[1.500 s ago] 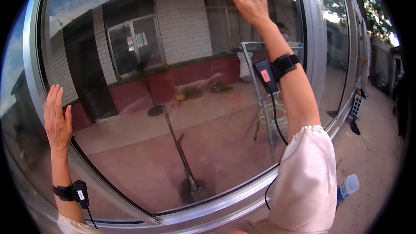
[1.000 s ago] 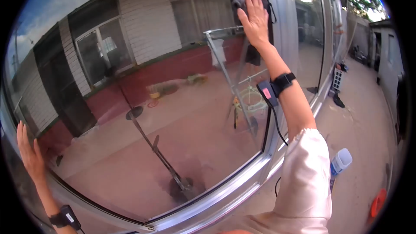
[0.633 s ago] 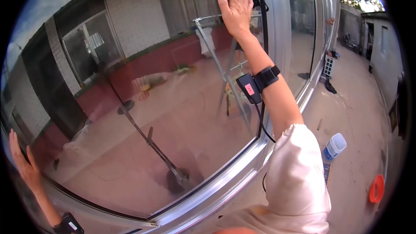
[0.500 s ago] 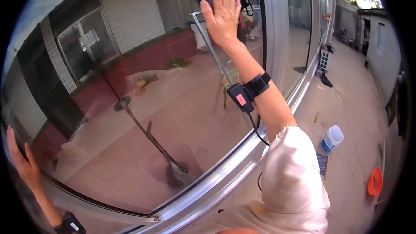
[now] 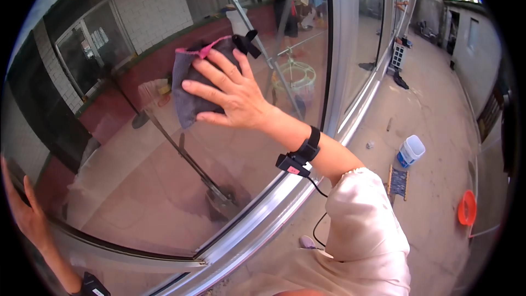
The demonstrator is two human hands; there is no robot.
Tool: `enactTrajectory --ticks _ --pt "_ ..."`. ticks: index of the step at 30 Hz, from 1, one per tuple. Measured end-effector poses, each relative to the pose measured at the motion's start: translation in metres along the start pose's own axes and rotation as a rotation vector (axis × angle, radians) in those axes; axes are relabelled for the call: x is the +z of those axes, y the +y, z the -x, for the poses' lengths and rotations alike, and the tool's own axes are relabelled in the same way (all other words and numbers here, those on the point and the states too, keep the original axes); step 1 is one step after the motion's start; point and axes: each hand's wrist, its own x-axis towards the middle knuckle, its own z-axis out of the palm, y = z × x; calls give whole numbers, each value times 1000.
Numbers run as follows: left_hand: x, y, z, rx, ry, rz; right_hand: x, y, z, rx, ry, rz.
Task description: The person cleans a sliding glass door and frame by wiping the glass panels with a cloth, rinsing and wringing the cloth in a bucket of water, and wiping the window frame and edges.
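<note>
My right hand [image 5: 238, 96] presses a dark grey cleaning cloth [image 5: 184, 98] flat on a large window pane [image 5: 126, 186]. Its fingers are spread over the cloth, which has a pink edge and a black strap [image 5: 249, 44] at its upper right corner. Around my right wrist is a black band with a small device [image 5: 293, 164] and a cable. At the far left, my left hand [image 5: 33, 222] is raised beside the pane with fingers stretched out and nothing visible in it. Whether its palm touches the glass cannot be made out.
A silver metal frame [image 5: 257, 208] borders the pane. On the ground to the right are a white-and-blue bucket [image 5: 411, 151], a small woven-seat stool [image 5: 399, 182] and an orange basin [image 5: 467, 208]. Reflections in the glass show a wall, a metal stand and a person.
My right hand has slid the cloth down and left across the glass from the top of the pane, its fingers turning to point left. My left hand stays near the left edge.
</note>
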Motion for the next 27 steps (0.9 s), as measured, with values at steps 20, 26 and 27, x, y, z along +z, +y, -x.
enactTrajectory --ticks 20,26,27 --pt "11 -57 18 532 -262 -826 -38 227 51 662 340 148" --pt "8 -26 14 419 -163 -813 -3 102 78 718 260 130" --pt "11 -26 14 418 -148 -789 4 78 70 676 247 148"
